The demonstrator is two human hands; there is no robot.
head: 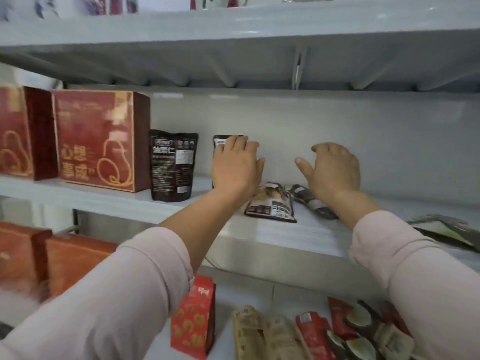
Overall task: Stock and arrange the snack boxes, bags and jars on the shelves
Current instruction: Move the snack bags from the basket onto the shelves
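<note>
Fingers (240, 146), left: touching one of two upright pouches (173, 165); two flat pouches (271, 203).

Both arms reach forward and up, with bare forearms showing beyond pale pink sleeves that end well short of the wrists. The left hand (236, 166) lies flat against the front of the dark pouch (220, 142). Its back faces the camera, its fingers point up, straight and close together, and its thumb is spread to the pouch's right. The left forearm slopes down and left of the pouch. The right hand (335, 170) hangs in the air to the right of the pouch, apart from it at about the same height. Its fingers are loosely curled, its thumb sticks out toward the pouch, and it holds nothing. Its forearm slopes down and farther right.
</note>
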